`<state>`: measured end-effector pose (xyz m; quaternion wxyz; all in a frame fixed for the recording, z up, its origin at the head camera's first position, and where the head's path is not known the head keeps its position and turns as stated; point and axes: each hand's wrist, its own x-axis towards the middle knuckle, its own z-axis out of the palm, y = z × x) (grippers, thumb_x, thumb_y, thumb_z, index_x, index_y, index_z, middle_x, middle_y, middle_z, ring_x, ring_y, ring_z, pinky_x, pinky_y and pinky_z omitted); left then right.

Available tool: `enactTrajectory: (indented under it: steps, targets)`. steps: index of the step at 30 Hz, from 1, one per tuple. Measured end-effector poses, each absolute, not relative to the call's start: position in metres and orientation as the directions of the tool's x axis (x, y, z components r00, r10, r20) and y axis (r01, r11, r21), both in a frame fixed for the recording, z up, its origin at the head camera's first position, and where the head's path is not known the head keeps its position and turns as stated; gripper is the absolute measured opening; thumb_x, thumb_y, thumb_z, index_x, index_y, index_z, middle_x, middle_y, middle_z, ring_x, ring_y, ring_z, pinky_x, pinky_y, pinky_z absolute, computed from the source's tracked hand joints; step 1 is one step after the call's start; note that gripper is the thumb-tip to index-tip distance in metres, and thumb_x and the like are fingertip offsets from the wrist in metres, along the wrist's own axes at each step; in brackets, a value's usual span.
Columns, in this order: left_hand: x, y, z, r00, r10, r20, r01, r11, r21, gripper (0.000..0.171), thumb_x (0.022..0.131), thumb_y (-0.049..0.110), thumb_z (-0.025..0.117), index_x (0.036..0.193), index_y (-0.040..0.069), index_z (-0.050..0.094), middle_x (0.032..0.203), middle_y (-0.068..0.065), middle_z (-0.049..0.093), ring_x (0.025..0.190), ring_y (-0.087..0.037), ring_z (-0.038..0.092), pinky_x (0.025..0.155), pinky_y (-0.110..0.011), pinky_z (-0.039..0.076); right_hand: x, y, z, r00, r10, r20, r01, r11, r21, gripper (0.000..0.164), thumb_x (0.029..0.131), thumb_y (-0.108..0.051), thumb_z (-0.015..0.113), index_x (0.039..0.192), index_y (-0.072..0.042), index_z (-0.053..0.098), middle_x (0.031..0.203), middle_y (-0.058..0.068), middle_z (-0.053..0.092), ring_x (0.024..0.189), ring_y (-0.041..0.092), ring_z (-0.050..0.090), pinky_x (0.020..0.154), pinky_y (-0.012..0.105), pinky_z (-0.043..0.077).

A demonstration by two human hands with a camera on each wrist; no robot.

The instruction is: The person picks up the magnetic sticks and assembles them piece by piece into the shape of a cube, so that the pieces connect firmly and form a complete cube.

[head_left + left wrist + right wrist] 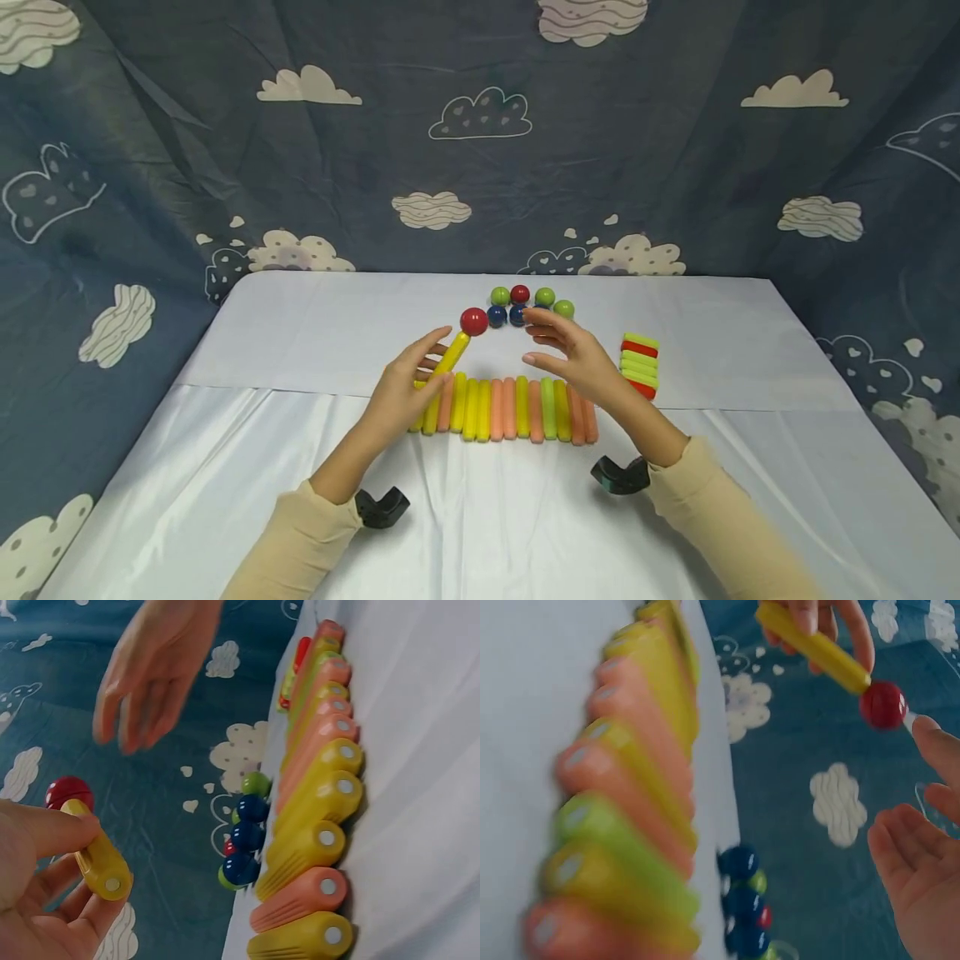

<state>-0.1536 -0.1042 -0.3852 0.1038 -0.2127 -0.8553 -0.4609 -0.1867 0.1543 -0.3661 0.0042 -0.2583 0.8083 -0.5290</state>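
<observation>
My left hand [396, 390] pinches a yellow magnetic stick [452, 353] between thumb and fingers, tilted up above the table. A glossy red ball [474, 322] sits on the stick's far end. In the left wrist view a small silver disc shows in the near end of that yellow stick [105, 862]. To the right, my right hand [581, 358] hovers with its fingers spread and slightly bent, holding nothing. Beneath both hands, a side-by-side row of yellow, orange and green magnetic sticks [510, 408] lies on the table; my left hand hides part of its left end.
Behind the row sits a cluster of balls: blue [497, 316], green [500, 296] and red [520, 293], partly covered by my right fingers. Several green and red sticks [639, 365] lie together at the right. A white cloth [300, 467] covers the table, with a cloud-print curtain [480, 175] behind.
</observation>
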Motion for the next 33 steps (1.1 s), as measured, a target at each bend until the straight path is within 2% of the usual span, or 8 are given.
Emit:
enactTrajectory:
  steps: [4,8,15,22,24,27,31,33]
  targets:
    - [-0.156,-0.107,-0.38,-0.905,0.237,0.352,0.423,0.435,0.795,0.075,0.082,0.003,0.064,0.141,0.028,0.025,0.11,-0.008,0.054,0.091,-0.018,0.055,0.076,-0.027,0.049,-0.175,0.179,-0.38,-0.887,-0.383,0.257,-0.405,0.381,-0.831,0.059,0.079,-0.009,0.068,0.131,-0.005,0.041,0.13,0.01,0.044,0.115,0.023,0.045,0.093,0.034,0.038]
    - [-0.158,-0.109,-0.375,-0.923,0.222,0.315,0.376,0.34,0.862,0.088,0.079,0.001,0.066,0.143,0.032,0.015,0.107,-0.011,0.049,0.092,-0.021,0.054,0.074,-0.029,0.05,-0.167,0.2,-0.396,-0.91,-0.368,0.192,-0.354,0.445,-0.823,0.06,0.079,-0.007,0.069,0.132,-0.003,0.041,0.131,0.013,0.042,0.116,0.027,0.044,0.094,0.041,0.036]
    - [-0.139,-0.101,-0.343,-0.943,0.205,0.262,0.318,0.321,0.892,0.087,0.077,-0.007,0.065,0.144,0.016,0.014,0.104,-0.019,0.047,0.091,-0.029,0.054,0.071,-0.029,0.051,-0.158,0.223,-0.425,-0.939,-0.337,0.06,-0.247,0.545,-0.801,0.065,0.076,-0.01,0.072,0.133,-0.005,0.04,0.131,0.016,0.042,0.116,0.032,0.043,0.094,0.045,0.036]
    - [-0.137,-0.102,-0.343,-0.945,0.199,0.261,0.315,0.323,0.893,0.086,0.077,-0.006,0.065,0.144,0.015,0.015,0.104,-0.018,0.047,0.091,-0.029,0.053,0.072,-0.03,0.051,-0.152,0.223,-0.433,-0.955,-0.296,0.007,-0.215,0.675,-0.706,0.059,0.078,-0.007,0.068,0.13,-0.002,0.041,0.128,0.019,0.043,0.11,0.033,0.047,0.092,0.046,0.038]
    - [-0.138,-0.101,-0.343,-0.943,0.203,0.264,0.319,0.32,0.892,0.086,0.077,-0.007,0.065,0.144,0.014,0.015,0.103,-0.018,0.047,0.09,-0.028,0.053,0.071,-0.03,0.051,-0.152,0.22,-0.434,-0.962,-0.272,0.009,-0.21,0.724,-0.657,0.056,0.079,-0.007,0.066,0.129,0.0,0.043,0.126,0.019,0.046,0.103,0.03,0.049,0.088,0.044,0.042]
    - [-0.138,-0.101,-0.344,-0.939,0.21,0.271,0.327,0.312,0.892,0.086,0.077,-0.008,0.065,0.144,0.013,0.015,0.103,-0.018,0.047,0.089,-0.028,0.054,0.071,-0.03,0.051,-0.153,0.218,-0.432,-0.979,-0.202,-0.003,-0.16,0.785,-0.598,0.052,0.079,-0.008,0.065,0.126,0.003,0.045,0.111,0.017,0.053,0.084,0.025,0.051,0.072,0.036,0.05]
    - [-0.139,-0.101,-0.344,-0.939,0.213,0.269,0.326,0.309,0.893,0.086,0.077,-0.008,0.064,0.144,0.013,0.015,0.103,-0.017,0.047,0.089,-0.027,0.054,0.07,-0.029,0.051,-0.154,0.215,-0.425,-0.993,-0.115,-0.019,-0.085,0.825,-0.559,0.044,0.079,-0.007,0.065,0.118,0.006,0.051,0.087,0.012,0.056,0.066,0.02,0.048,0.054,0.029,0.046]
    - [-0.139,-0.101,-0.345,-0.938,0.218,0.27,0.328,0.303,0.895,0.085,0.078,-0.008,0.064,0.144,0.013,0.015,0.103,-0.017,0.047,0.089,-0.027,0.054,0.07,-0.029,0.051,-0.155,0.213,-0.419,-0.995,-0.099,0.015,-0.089,0.814,-0.573,0.039,0.08,-0.007,0.064,0.115,0.006,0.054,0.085,0.012,0.056,0.066,0.019,0.049,0.054,0.03,0.047]
